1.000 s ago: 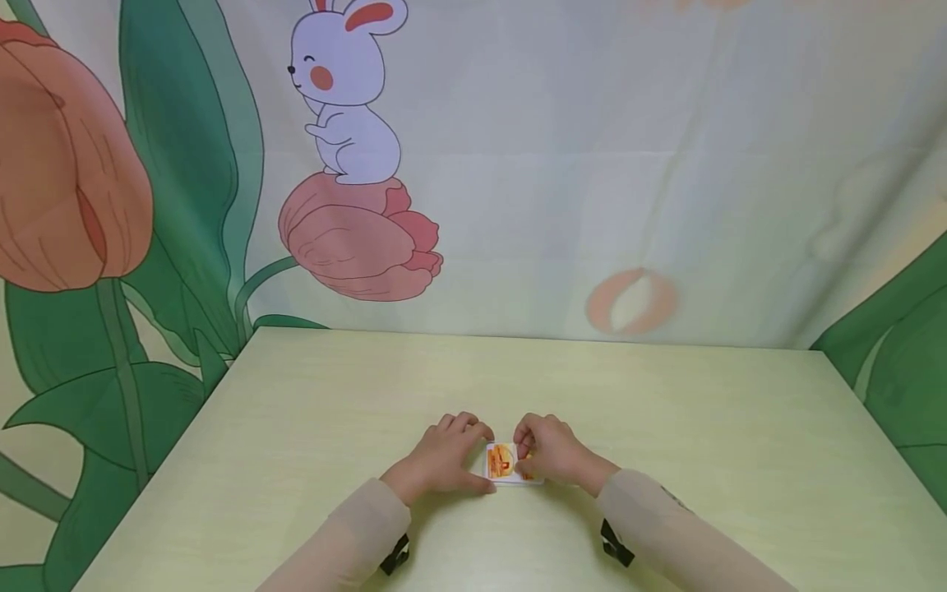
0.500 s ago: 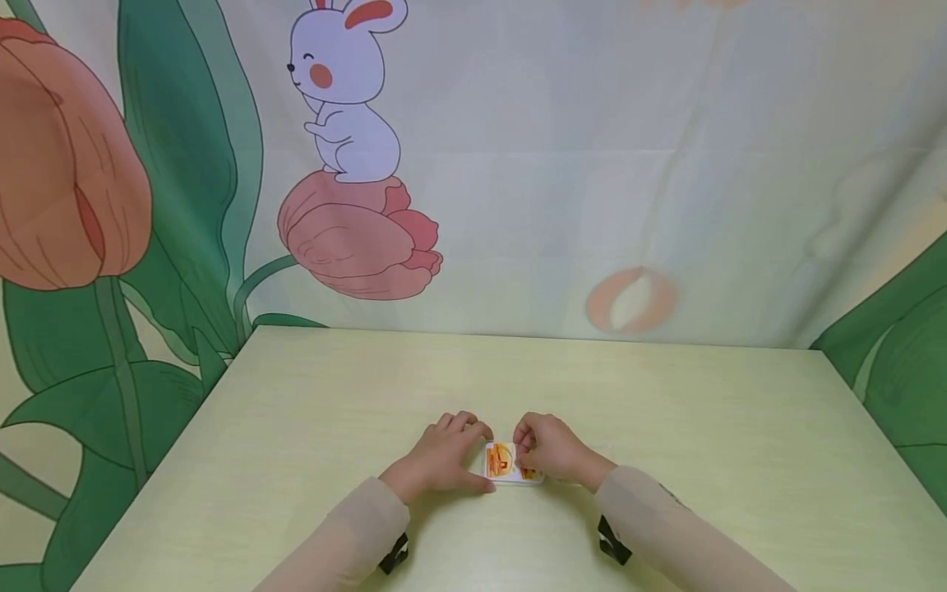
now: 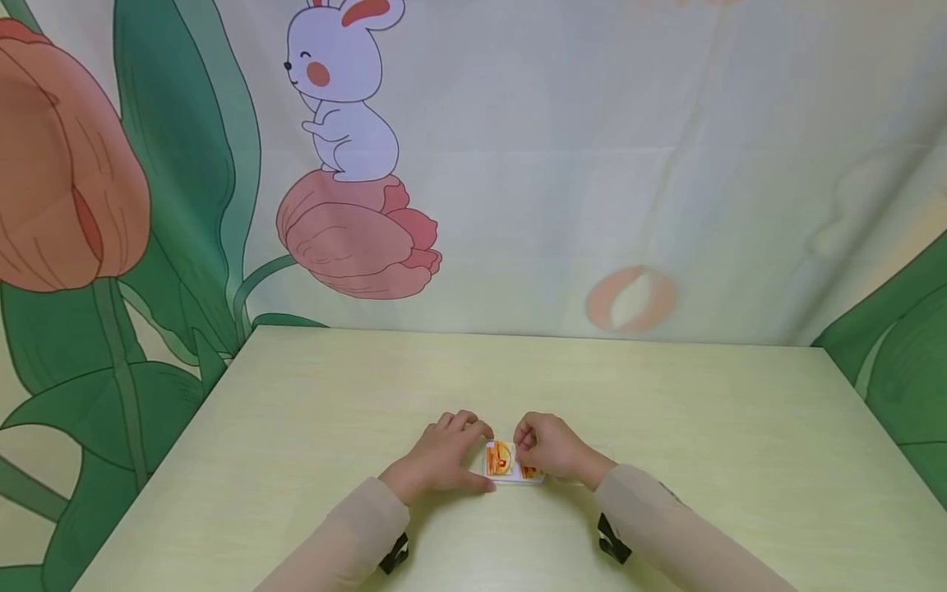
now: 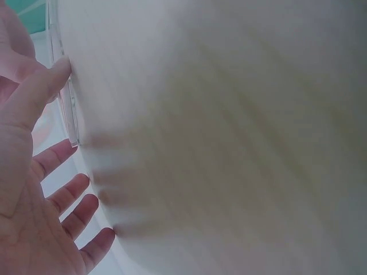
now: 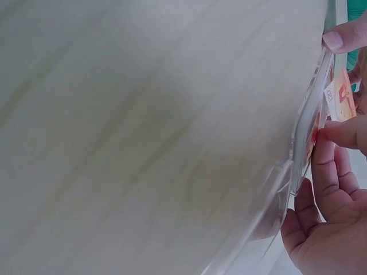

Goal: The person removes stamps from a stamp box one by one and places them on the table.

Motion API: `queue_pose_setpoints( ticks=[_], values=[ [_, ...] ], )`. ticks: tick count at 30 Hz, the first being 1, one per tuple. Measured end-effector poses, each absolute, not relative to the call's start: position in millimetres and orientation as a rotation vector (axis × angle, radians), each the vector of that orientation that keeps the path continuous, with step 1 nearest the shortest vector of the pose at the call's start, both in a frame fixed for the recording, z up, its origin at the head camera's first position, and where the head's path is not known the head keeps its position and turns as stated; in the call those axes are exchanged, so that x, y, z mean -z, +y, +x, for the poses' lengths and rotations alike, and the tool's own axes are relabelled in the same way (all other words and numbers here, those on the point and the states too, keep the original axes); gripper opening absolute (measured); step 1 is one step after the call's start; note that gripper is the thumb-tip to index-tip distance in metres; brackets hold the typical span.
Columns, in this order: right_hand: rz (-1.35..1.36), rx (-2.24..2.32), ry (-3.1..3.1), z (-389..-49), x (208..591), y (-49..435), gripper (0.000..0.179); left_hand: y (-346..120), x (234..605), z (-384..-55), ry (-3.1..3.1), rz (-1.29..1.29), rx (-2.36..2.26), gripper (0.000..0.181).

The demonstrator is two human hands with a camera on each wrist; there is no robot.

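Note:
A small flat clear-edged case [image 3: 509, 481] with an orange-and-yellow print on its top lies on the table between both hands. My left hand [image 3: 442, 456] holds it at its left end, thumb on the near corner and index fingertip at the far corner; the other fingers are spread. Over the right half, my right hand [image 3: 551, 448] has thumb and index finger together. In the right wrist view, a small orange printed piece [image 5: 342, 100] stands tilted up from the case, its lower end at the pinching thumb and index finger, which partly hide it.
Clear plastic [image 5: 266, 197] sticks out beside the case under the right hand. The pale wood-grain table [image 3: 333, 395] stretches around the hands, its far edge against a cloth backdrop [image 3: 510, 205] printed with a rabbit and tulips.
Both hands stay almost in place around the case. The printed picture at the case's left half shifts very slightly; the head view moves a little.

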State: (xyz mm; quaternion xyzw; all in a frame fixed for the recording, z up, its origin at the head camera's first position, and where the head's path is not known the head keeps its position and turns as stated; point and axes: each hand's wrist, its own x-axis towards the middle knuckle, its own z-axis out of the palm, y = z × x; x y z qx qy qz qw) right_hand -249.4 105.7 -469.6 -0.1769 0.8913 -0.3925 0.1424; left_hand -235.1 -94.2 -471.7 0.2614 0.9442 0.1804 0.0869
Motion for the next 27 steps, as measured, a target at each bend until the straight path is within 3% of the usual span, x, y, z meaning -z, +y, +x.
queue_pose_setpoints(
  ticks=[7,27],
  values=[
    [-0.449,1.131,2.574,-249.9,468.5,104.0,0.007,-93.7,470.8,-235.3,2.814,0.783,-0.542,0.058],
    [-0.343,1.210,2.547,-253.3,469.9,106.6,0.011,-94.1,471.6,-235.2,2.817,0.776,-0.525,0.060]
  ],
)
